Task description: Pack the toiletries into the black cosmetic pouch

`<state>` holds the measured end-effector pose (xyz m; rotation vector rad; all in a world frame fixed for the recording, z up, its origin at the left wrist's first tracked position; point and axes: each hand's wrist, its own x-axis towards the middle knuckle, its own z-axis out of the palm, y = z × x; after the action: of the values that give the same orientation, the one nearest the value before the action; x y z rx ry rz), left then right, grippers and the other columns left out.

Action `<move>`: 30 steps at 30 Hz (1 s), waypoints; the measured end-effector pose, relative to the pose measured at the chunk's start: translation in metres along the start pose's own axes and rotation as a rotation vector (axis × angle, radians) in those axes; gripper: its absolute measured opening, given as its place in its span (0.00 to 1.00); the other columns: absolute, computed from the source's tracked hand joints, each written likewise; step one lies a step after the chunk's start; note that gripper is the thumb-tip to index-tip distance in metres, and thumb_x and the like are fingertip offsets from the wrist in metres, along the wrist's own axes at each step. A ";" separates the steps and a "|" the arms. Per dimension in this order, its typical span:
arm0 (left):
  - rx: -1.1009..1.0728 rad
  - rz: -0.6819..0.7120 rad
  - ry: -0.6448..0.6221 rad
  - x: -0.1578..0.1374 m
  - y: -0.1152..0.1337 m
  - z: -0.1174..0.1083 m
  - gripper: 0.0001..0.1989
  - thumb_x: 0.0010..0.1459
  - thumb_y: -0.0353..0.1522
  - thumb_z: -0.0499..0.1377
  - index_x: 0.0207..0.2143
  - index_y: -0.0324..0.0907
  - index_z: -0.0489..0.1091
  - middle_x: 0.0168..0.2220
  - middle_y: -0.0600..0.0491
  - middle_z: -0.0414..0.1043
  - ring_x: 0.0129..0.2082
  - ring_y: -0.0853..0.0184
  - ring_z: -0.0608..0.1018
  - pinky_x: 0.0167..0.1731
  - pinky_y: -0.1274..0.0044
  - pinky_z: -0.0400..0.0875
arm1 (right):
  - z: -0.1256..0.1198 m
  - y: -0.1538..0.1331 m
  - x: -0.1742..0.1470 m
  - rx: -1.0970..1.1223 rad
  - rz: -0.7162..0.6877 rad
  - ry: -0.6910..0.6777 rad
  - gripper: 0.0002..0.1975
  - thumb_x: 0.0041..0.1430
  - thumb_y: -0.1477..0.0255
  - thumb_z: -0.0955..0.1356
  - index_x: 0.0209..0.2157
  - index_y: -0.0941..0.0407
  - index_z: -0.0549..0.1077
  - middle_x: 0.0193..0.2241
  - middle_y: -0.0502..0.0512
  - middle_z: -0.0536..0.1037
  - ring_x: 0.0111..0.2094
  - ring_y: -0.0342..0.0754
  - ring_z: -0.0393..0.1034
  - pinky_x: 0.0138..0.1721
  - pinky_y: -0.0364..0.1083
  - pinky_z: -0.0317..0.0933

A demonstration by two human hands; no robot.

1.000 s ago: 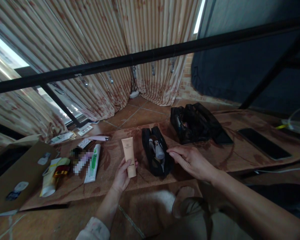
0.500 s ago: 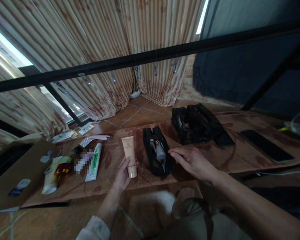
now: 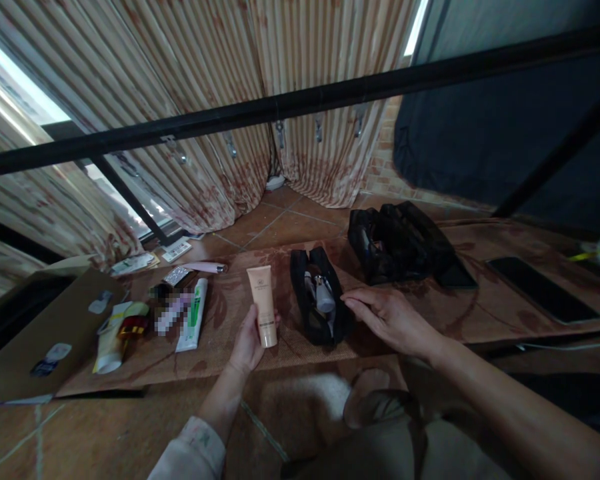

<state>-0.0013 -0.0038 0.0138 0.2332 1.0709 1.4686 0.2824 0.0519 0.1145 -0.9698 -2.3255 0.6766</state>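
Observation:
My left hand (image 3: 249, 341) is closed around a beige squeeze tube (image 3: 264, 307), cap down, above the brown cloth. To its right an unzipped small black pouch (image 3: 301, 293) holds a pale bottle (image 3: 324, 295) and other items too dark to make out. My right hand (image 3: 387, 317) pinches the pouch's right edge between thumb and fingers. Left of the beige tube lies a white and green tube (image 3: 194, 317), beside a blurred-out patch of small items. Farther left are a cream tube (image 3: 109, 350) and an amber jar with a yellowish lid (image 3: 134, 321).
A larger black bag (image 3: 397, 243) lies behind the pouch, with a phone (image 3: 543, 290) to its right. At the left end stands a cardboard box (image 3: 55, 333). A dark metal bar (image 3: 300, 103) crosses in front of the curtains. The brown cloth (image 3: 220, 347) runs underneath these things.
The view has shifted slightly, so everything sits a little higher and farther right. Both hands keep their holds, on the beige tube and on the pouch's edge.

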 end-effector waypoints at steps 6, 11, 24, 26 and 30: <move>-0.019 -0.011 0.006 0.002 -0.001 -0.001 0.21 0.61 0.43 0.54 0.45 0.35 0.71 0.35 0.46 0.77 0.31 0.67 0.80 0.35 0.76 0.77 | 0.000 0.000 0.000 -0.023 0.001 -0.002 0.16 0.67 0.64 0.59 0.35 0.53 0.77 0.33 0.51 0.81 0.34 0.46 0.74 0.35 0.43 0.63; -0.025 -0.023 0.017 0.001 -0.001 0.000 0.21 0.62 0.43 0.54 0.45 0.34 0.71 0.34 0.46 0.77 0.31 0.67 0.79 0.33 0.76 0.76 | 0.001 0.003 -0.001 -0.027 -0.003 0.004 0.15 0.67 0.64 0.60 0.38 0.53 0.77 0.34 0.52 0.81 0.35 0.47 0.75 0.37 0.44 0.64; 0.005 0.017 0.039 0.000 -0.002 0.001 0.20 0.60 0.42 0.57 0.45 0.35 0.71 0.33 0.46 0.77 0.32 0.66 0.80 0.33 0.77 0.76 | 0.003 0.006 -0.001 -0.031 -0.017 0.011 0.15 0.67 0.65 0.60 0.40 0.53 0.77 0.39 0.54 0.81 0.38 0.49 0.76 0.40 0.46 0.66; 0.012 0.020 0.041 -0.001 -0.001 0.002 0.19 0.60 0.42 0.56 0.44 0.35 0.71 0.33 0.46 0.76 0.31 0.66 0.79 0.32 0.77 0.76 | 0.003 0.006 -0.001 -0.036 -0.012 0.012 0.14 0.66 0.65 0.61 0.39 0.53 0.77 0.39 0.53 0.81 0.38 0.48 0.76 0.40 0.45 0.66; 0.016 0.015 0.038 -0.003 0.000 0.004 0.19 0.61 0.42 0.55 0.44 0.34 0.71 0.33 0.46 0.76 0.31 0.66 0.79 0.33 0.77 0.76 | 0.003 0.006 -0.001 -0.044 -0.010 0.015 0.15 0.66 0.65 0.61 0.39 0.53 0.77 0.38 0.53 0.81 0.37 0.48 0.76 0.40 0.45 0.66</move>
<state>0.0020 -0.0044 0.0167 0.2260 1.1138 1.4835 0.2843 0.0541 0.1083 -0.9781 -2.3398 0.6149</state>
